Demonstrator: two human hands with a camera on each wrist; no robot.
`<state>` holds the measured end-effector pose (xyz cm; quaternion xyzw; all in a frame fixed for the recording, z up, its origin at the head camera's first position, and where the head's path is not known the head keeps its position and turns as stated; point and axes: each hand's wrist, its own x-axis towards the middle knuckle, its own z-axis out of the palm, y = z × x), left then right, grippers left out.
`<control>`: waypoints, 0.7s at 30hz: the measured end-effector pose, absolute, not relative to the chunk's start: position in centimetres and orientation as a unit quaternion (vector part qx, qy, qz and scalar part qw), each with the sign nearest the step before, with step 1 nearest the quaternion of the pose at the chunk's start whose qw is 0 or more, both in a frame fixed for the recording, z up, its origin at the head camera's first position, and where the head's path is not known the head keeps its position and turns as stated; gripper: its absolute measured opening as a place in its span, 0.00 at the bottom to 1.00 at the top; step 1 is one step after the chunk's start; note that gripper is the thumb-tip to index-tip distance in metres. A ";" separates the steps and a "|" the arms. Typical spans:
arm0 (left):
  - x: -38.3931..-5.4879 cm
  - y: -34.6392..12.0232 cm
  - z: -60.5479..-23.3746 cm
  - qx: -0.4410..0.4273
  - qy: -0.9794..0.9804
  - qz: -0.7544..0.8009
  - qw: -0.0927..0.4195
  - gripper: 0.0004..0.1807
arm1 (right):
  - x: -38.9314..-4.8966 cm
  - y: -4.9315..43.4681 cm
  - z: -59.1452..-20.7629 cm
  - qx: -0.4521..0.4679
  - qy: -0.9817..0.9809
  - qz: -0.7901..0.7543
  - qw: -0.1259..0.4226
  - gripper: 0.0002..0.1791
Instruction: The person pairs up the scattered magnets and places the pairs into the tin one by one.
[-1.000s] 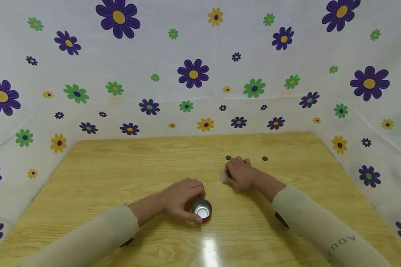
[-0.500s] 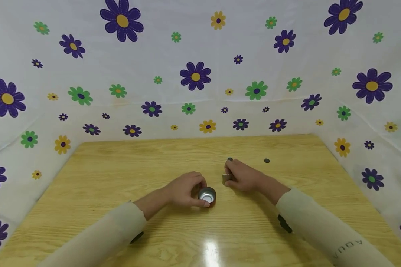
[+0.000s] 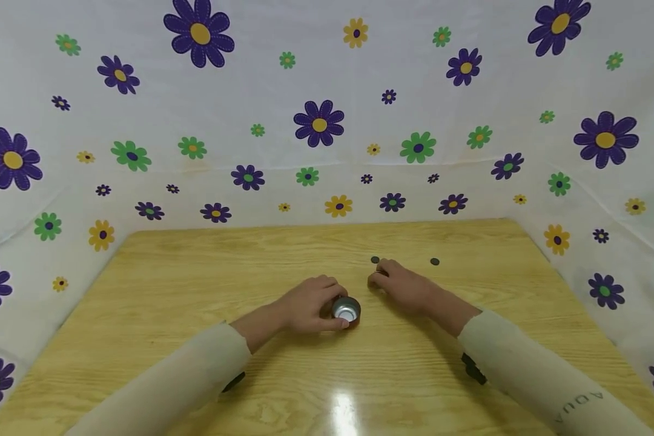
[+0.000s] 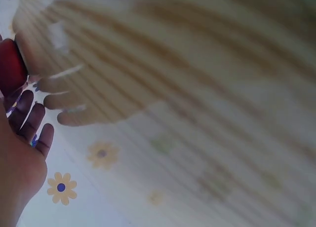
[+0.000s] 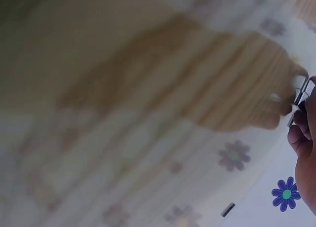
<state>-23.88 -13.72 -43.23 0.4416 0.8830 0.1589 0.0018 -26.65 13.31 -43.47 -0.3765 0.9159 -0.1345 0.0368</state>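
Note:
My left hand (image 3: 312, 306) grips a small round metal cup (image 3: 346, 310) by its side, thumb at the near rim. Its inside is silver and faces up; a red outer wall (image 4: 12, 66) shows in the left wrist view. To the right and slightly farther off, my right hand (image 3: 406, 287) pinches a thin, flat silvery metal piece (image 5: 301, 91), seen nearly edge-on in the right wrist view. Fingers hide most of this piece, so its kind is unclear. Just beyond those fingertips lies a small dark disc (image 3: 375, 260).
A second dark disc (image 3: 435, 261) lies farther right on the wood-grain table (image 3: 196, 266). White cloth (image 3: 272, 97) printed with flowers stands behind the table and along both sides.
My left hand has carried the cup away from me and rightward, closer to my right hand. The metal piece, earlier showing its flat face, is now turned edge-on and mostly covered by my right fingers.

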 end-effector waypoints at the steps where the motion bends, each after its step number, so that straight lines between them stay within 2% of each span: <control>1: -24.0 -13.6 -43.2 0.444 0.882 0.158 0.000 0.26 | -26.6 13.5 -43.5 -0.370 0.919 -0.131 0.037 0.13; 7: -24.4 -13.2 -43.7 0.438 0.890 0.130 -0.005 0.26 | -26.6 13.7 -43.8 -0.401 0.913 -0.079 -0.017 0.08; 12: -24.5 -13.1 -44.0 0.439 0.890 0.122 -0.010 0.26 | -26.5 13.3 -44.1 -0.390 0.918 -0.031 -0.058 0.04; 21: -24.7 -12.7 -44.0 0.414 0.901 0.131 0.007 0.26 | -26.7 13.6 -43.9 -0.398 0.913 0.042 -0.082 0.06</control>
